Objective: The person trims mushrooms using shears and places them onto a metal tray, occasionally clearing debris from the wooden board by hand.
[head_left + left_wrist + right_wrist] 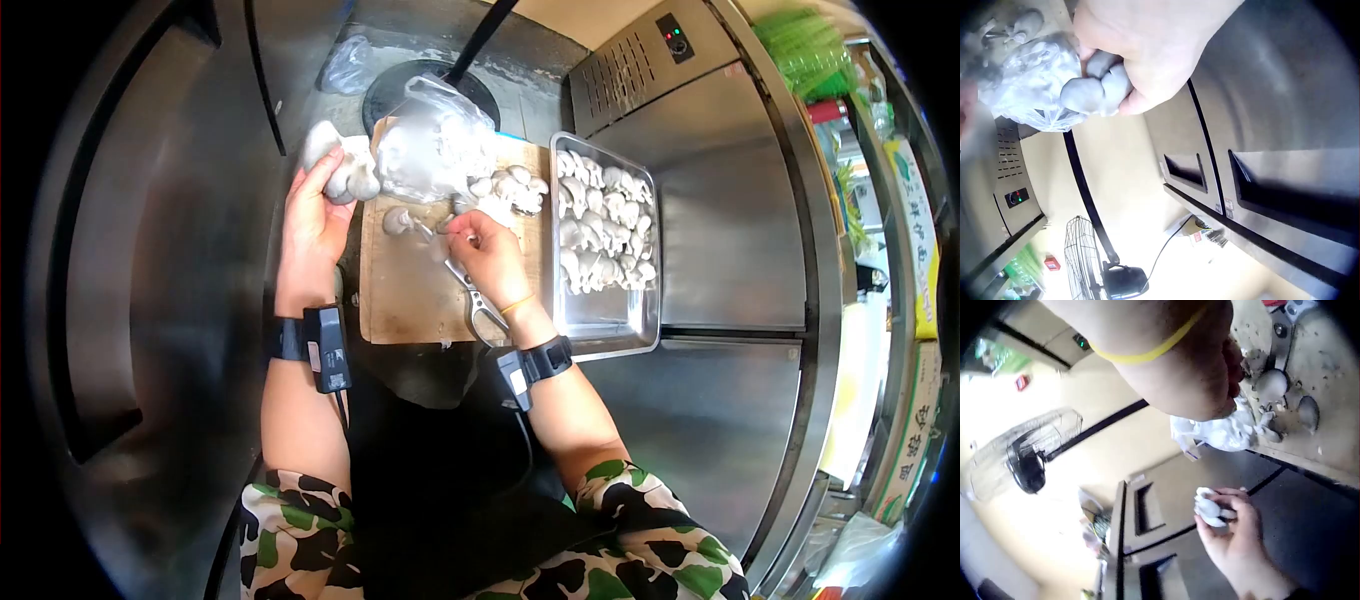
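Note:
My left hand (318, 215) grips a cluster of grey mushrooms (352, 178), held up left of the wooden board (400, 300); the left wrist view shows fingers and thumb around the cluster (1100, 87). Over the board, my right hand (492, 262) has its fingers curled near loose mushroom pieces; whether they pinch something cannot be told. Steel scissors (478, 300) lie on the board beside this hand. A single mushroom (398, 221) lies to its left. Behind are a clear plastic bag (430, 150) with pale contents and more mushrooms (518, 188).
A metal tray (606, 335) right of the board holds rows of mushrooms, its near end bare. Steel cabinet doors (735, 200) stand at the right, and another steel door (170, 250) at the left. A black round base with a pole (480, 45) stands behind the bag.

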The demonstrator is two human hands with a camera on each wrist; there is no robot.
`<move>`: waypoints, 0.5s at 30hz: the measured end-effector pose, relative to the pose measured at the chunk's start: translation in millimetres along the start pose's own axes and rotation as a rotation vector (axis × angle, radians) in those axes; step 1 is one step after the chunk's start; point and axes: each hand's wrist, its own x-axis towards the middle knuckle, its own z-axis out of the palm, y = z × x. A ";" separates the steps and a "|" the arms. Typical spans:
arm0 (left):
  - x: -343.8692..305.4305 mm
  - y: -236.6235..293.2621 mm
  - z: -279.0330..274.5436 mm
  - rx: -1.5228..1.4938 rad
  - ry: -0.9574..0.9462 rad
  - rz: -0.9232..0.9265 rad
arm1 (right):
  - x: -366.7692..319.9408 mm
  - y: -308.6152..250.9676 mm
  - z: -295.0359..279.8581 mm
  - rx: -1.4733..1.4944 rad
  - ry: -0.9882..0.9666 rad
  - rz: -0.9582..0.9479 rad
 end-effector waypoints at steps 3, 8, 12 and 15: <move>-0.4 -1.1 -2.1 -0.025 -0.010 -0.008 | 8.6 -23.5 6.7 -0.616 0.038 -0.267; -0.3 1.1 -1.0 -0.064 -0.029 -0.049 | 45.9 -16.5 12.2 -1.161 -0.156 -0.447; 2.7 0.9 -3.3 -0.057 -0.008 -0.039 | 51.6 -22.7 19.2 -1.322 -0.383 -0.242; 2.7 1.4 -1.5 -0.058 0.000 -0.035 | 50.2 -23.8 14.6 -1.273 -0.324 -0.248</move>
